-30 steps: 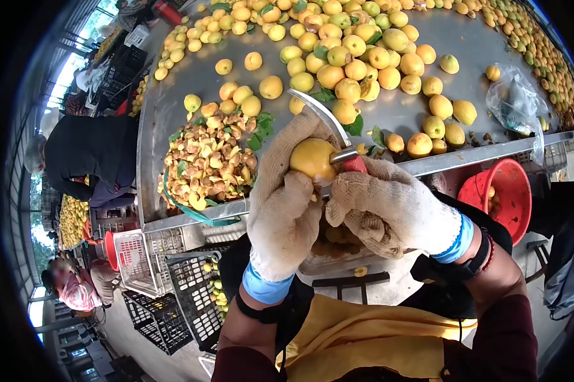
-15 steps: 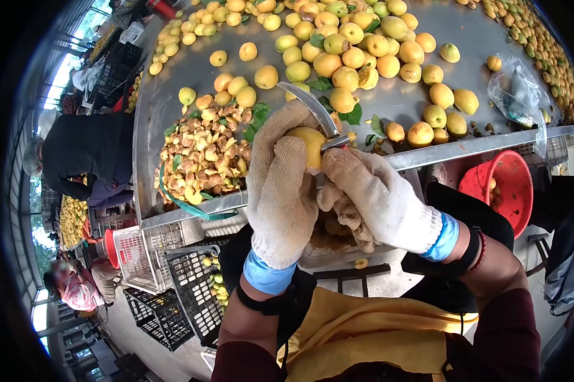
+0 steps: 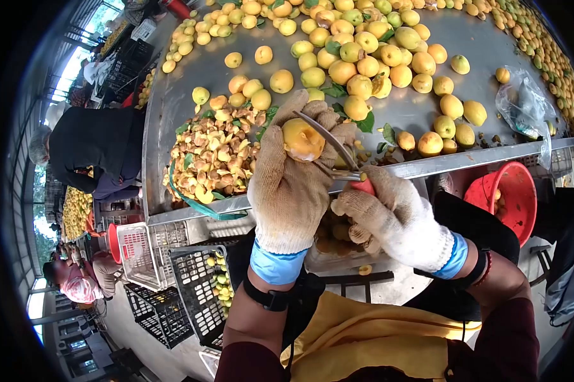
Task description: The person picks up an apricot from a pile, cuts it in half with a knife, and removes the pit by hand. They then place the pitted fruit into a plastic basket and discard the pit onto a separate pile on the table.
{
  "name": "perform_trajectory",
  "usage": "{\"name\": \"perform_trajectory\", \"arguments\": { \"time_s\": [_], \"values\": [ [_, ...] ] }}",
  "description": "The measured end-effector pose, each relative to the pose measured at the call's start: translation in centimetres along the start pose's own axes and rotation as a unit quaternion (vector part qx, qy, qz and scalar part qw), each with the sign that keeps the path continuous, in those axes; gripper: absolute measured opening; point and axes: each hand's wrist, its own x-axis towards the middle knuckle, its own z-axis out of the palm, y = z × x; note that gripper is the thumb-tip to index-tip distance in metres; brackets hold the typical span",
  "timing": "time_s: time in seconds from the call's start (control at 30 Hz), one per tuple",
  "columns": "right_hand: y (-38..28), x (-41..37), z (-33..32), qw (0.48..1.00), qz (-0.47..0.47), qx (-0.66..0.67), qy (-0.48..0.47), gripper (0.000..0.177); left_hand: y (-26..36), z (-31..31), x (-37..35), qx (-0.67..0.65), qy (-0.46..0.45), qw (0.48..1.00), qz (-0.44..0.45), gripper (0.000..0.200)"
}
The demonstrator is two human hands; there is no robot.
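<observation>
Whole yellow fruit (image 3: 359,86) and a heap of cut pieces (image 3: 213,153) lie beyond the gloved hands, a plastic bag (image 3: 524,105) farther right; the curved blade crosses before the left hand's fingers. The knife (image 3: 333,141) points up and left, its long axis diagonal, red handle gripped in the right hand's (image 3: 404,219) curled fingers. A roundish fruit (image 3: 303,140) rests in the left hand (image 3: 287,194), fingers loosely cupped, at the metal table's (image 3: 178,105) edge, crates (image 3: 201,293) below
</observation>
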Motion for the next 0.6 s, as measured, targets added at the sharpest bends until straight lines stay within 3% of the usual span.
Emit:
{"name": "perform_trajectory", "arguments": {
  "time_s": [0.13,0.37,0.47,0.6],
  "values": [
    [-0.5,0.4,1.3,0.999,0.015,0.033,0.011,0.026,-0.7,0.5,-0.5,0.035,-0.019,0.999,0.031,0.051],
    [1.4,1.3,1.6,0.995,-0.09,-0.017,0.045,0.03,-1.5,0.7,-1.3,0.086,-0.025,0.995,0.047,0.059],
    [0.2,1.0,1.1,0.999,-0.027,-0.033,0.016,0.034,-1.6,0.8,-1.5,0.08,-0.02,0.996,0.03,0.064],
    [0.0,1.3,0.8,1.0,-0.013,-0.015,-0.021,0.035,-2.0,0.9,-1.8,0.074,-0.009,0.997,0.014,0.069]
  ]
}}
